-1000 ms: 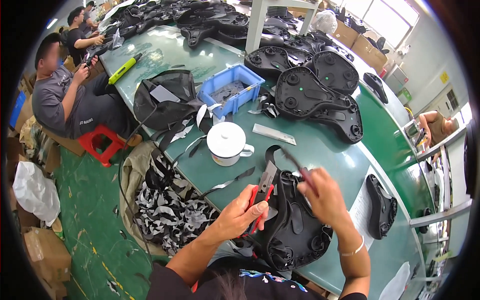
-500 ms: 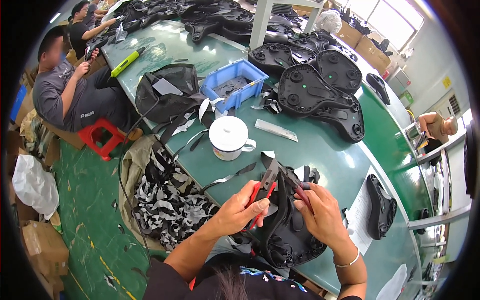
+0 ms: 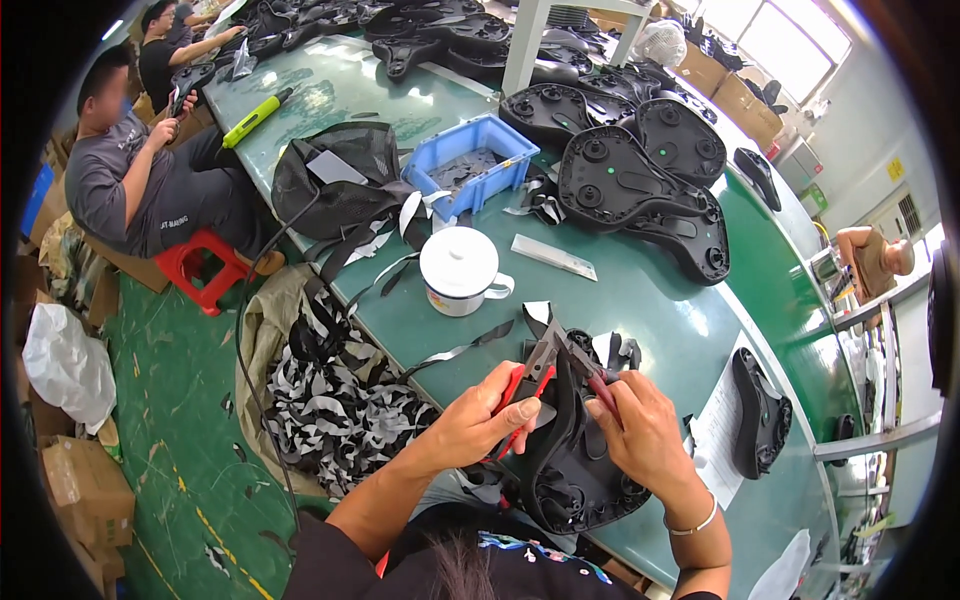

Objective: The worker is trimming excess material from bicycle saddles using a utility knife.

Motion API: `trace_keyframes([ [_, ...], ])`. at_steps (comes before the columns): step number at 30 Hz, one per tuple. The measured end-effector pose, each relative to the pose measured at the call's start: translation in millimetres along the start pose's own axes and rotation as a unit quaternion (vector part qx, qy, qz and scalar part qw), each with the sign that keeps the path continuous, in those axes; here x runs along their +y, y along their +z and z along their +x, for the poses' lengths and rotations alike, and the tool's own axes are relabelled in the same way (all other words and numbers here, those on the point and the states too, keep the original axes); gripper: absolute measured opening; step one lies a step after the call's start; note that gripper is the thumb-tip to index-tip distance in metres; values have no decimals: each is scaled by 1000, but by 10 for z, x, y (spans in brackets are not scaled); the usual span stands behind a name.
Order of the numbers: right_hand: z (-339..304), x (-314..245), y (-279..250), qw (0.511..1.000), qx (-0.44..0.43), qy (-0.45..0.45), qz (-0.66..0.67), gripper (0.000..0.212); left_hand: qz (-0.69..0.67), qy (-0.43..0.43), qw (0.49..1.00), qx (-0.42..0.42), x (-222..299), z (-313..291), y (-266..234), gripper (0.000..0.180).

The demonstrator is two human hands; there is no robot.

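My left hand (image 3: pixel 478 420) is closed round a pair of pliers with red handles (image 3: pixel 518 388), its dark metal jaws pointing away from me. In my right hand (image 3: pixel 640 425) is a second hand tool with dark red handles (image 3: pixel 602 388), like pliers or pincers. The two tools' tips meet at the far end of a black bicycle saddle (image 3: pixel 565 455), which lies underside up at the table's near edge. A strip of black and grey cover material (image 3: pixel 538 316) sticks out by the tips. Exactly what the jaws grip is too small to tell.
A lidded white enamel mug (image 3: pixel 459 270) stands beyond my left hand. Farther off are a blue bin (image 3: pixel 470 165), a flat ruler-like strip (image 3: pixel 553 257) and stacked black saddles (image 3: pixel 630 175). An open sack of scraps (image 3: pixel 340 400) sits left of the table. A co-worker (image 3: pixel 125 170) sits at left.
My hands, both tools and the saddle are almost unmoved. At left the seated co-worker has raised the black piece in hand slightly.
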State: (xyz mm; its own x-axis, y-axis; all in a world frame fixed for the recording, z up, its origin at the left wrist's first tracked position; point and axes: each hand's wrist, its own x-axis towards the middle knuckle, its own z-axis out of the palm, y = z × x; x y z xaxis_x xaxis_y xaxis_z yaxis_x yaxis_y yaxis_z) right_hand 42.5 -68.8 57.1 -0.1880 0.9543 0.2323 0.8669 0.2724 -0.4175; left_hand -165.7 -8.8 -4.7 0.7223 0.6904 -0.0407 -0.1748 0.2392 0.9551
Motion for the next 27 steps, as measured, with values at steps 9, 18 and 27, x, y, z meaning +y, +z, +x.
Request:
trace_keyframes([
  [9,-10,54,8,893,-187,194,361,29,-52,-19,995,-77,73,-10,-185,34],
  [18,1036,165,196,985,-15,87,146,27,-8,-29,998,-49,-77,-30,-275,28],
  [27,2128,718,748,994,-24,80,-69,32,-56,-10,997,-52,-199,-130,-107,28],
])
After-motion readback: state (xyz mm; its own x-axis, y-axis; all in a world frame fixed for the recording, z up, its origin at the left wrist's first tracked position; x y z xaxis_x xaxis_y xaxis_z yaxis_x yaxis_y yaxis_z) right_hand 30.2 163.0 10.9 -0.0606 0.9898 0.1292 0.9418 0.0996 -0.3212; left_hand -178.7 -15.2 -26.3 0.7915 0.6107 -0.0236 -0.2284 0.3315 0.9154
